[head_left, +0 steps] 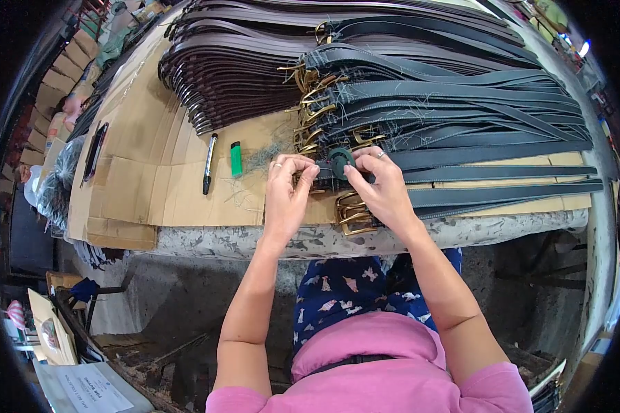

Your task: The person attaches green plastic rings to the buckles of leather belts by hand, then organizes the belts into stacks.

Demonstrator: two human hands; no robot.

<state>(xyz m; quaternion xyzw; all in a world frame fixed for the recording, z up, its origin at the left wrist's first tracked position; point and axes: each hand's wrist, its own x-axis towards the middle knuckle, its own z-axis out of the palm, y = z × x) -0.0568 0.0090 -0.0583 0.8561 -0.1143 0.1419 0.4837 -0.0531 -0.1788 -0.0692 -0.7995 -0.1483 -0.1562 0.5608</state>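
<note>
My right hand [382, 184] pinches the edge of a dark green round piece [340, 162], whose exact kind I cannot make out. To its left, my left hand [289, 189] has thumb and forefinger drawn together at a dark belt end; what lies between them is too small to name. Under and beyond both hands lie several dark belts [461, 155] with gold buckles [311, 113] at their left ends. Loose thread bits cling to the leather. Below my right hand rests another group of gold buckles [353, 212].
A green lighter [236, 159] and a black-and-silver marker [209, 165] lie on the cardboard [138, 179] left of my hands. Loose thread [263, 157] is beside the lighter. Brown belts [234, 76] with silver buckles are stacked at the back. A phone-like dark object [96, 150] lies far left.
</note>
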